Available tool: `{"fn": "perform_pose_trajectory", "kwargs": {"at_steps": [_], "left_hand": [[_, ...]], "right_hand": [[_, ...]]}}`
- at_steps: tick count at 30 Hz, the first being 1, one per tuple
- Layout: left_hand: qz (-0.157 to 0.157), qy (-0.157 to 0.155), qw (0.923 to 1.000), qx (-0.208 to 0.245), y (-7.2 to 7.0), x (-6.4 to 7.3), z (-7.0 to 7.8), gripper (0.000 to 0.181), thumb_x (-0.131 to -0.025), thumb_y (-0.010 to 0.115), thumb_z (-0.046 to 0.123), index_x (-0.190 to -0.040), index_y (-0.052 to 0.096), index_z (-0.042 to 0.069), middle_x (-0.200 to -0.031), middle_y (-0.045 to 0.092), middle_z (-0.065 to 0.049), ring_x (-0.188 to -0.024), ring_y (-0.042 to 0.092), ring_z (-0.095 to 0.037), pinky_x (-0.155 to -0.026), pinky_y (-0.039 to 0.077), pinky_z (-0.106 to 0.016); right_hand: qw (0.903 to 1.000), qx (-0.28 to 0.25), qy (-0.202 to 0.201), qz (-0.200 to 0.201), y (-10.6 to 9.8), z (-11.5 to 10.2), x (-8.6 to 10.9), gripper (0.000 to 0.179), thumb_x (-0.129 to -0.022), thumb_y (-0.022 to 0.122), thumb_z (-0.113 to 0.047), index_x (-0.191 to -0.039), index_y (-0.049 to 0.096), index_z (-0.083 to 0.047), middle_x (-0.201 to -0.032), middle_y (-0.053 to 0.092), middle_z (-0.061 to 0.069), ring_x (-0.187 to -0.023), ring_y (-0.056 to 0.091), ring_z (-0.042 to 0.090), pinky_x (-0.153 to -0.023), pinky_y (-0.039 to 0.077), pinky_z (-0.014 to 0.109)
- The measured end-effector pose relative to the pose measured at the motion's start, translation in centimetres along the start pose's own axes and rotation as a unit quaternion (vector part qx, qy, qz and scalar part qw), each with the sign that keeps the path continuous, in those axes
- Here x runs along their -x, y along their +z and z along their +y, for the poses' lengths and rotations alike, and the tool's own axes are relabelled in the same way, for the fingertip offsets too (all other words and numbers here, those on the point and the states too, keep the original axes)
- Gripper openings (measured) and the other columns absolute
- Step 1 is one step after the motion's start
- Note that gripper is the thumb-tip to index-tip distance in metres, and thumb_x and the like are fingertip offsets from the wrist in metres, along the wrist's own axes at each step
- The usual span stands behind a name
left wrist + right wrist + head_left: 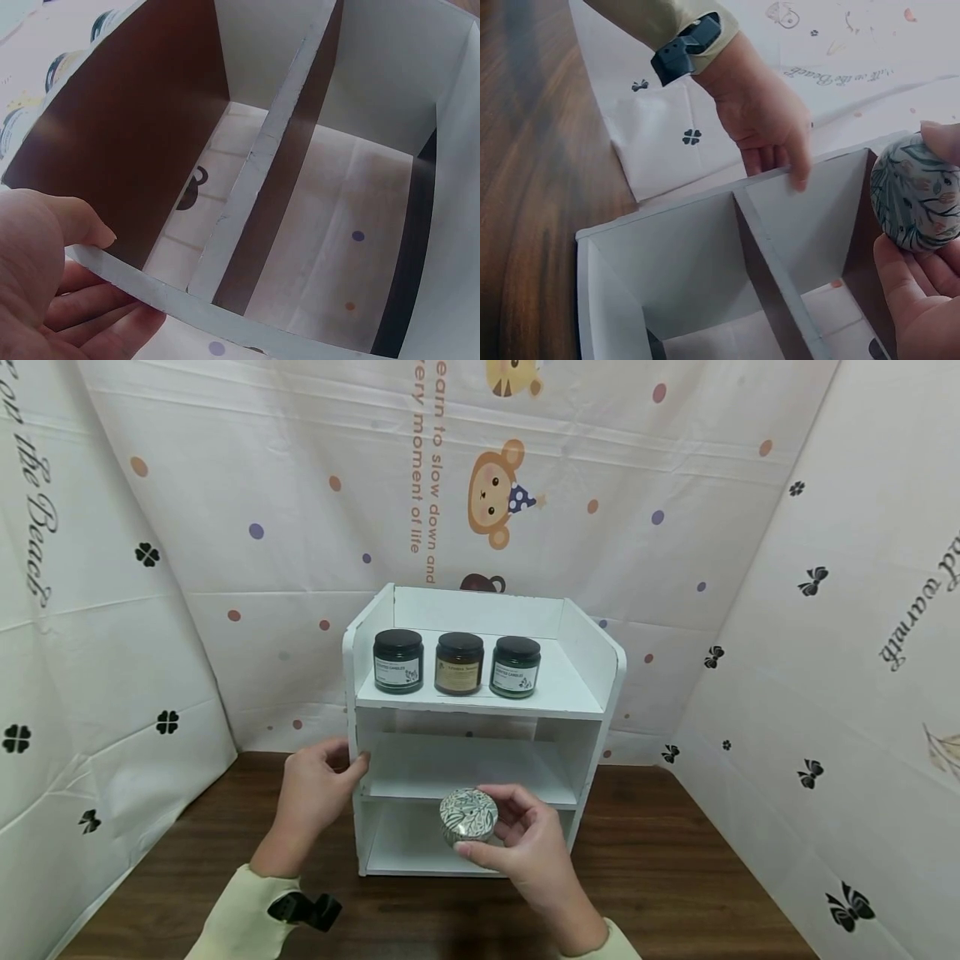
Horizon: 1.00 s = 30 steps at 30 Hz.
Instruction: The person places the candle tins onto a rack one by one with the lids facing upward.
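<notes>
A small white shelf unit (472,758) with a top deck and two compartments below stands on the wooden table. My left hand (315,789) grips the front edge of its left side panel (217,319), thumb inside and fingers outside. In front of the lower compartments, my right hand (528,847) holds a round tin (468,815) between thumb and fingers. Leaf-like green-grey patterns cover the tin, with orange touches visible in the right wrist view. Its lid faces up toward the head camera, and it is apart from the shelf.
On the top deck three dark-lidded candle jars stand in a row: a white-labelled jar (398,662), a tan-labelled jar (458,664) and another white-labelled jar (515,667). Printed cloth (285,568) hangs behind and on both sides. The brown wooden table (667,860) extends around the shelf.
</notes>
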<state>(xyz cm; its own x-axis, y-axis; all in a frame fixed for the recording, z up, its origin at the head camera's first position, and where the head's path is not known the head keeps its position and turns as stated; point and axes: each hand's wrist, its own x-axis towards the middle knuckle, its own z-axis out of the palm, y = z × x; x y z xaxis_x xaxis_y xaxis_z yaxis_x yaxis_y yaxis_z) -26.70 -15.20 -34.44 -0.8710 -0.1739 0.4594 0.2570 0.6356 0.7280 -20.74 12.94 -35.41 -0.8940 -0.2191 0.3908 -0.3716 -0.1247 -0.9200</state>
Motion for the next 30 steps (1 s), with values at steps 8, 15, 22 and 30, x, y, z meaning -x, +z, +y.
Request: {"fn": "perform_pose_trajectory", "kwargs": {"at_steps": [8,15,22,30], "left_hand": [[-0.002,0.000,1.0000,0.002,0.0,0.0,0.0,0.028,-0.093,0.071,0.023,-0.112,0.077,0.003,-0.100,0.078,-0.017,-0.091,0.074,-0.027,-0.077,0.061,-0.045],[0.000,0.004,1.0000,0.002,0.1,-0.1,-0.2,0.027,-0.093,0.071,0.023,-0.110,0.077,0.004,-0.099,0.079,-0.016,-0.090,0.074,-0.027,-0.076,0.062,-0.045],[0.002,0.006,1.0000,0.001,0.1,0.0,-0.2,0.027,-0.093,0.071,0.023,-0.110,0.077,0.003,-0.099,0.078,-0.017,-0.090,0.074,-0.027,-0.076,0.061,-0.045],[0.003,0.007,1.0000,-0.002,0.0,0.1,-0.2,0.027,-0.093,0.071,0.023,-0.111,0.077,0.004,-0.099,0.078,-0.016,-0.090,0.074,-0.027,-0.075,0.061,-0.044]], "right_hand": [[1.0000,0.000,0.000,0.004,-0.7,-0.4,-0.1,0.065,-0.068,0.089,0.006,-0.127,0.062,0.005,-0.128,0.064,0.024,-0.111,0.069,0.020,-0.091,0.059,0.031],[0.9999,-0.004,0.009,0.008,-1.0,-0.6,-0.1,0.067,-0.068,0.089,0.007,-0.129,0.061,0.006,-0.128,0.064,0.023,-0.111,0.069,0.020,-0.091,0.059,0.031],[0.9998,-0.002,0.015,0.013,-1.1,-0.9,-0.2,0.068,-0.067,0.089,0.007,-0.129,0.061,0.005,-0.129,0.063,0.023,-0.111,0.070,0.021,-0.091,0.059,0.032],[0.9996,0.009,0.019,0.017,-1.4,-1.2,-0.3,0.067,-0.068,0.090,0.006,-0.129,0.062,0.004,-0.130,0.063,0.024,-0.111,0.070,0.022,-0.092,0.059,0.033]]}}
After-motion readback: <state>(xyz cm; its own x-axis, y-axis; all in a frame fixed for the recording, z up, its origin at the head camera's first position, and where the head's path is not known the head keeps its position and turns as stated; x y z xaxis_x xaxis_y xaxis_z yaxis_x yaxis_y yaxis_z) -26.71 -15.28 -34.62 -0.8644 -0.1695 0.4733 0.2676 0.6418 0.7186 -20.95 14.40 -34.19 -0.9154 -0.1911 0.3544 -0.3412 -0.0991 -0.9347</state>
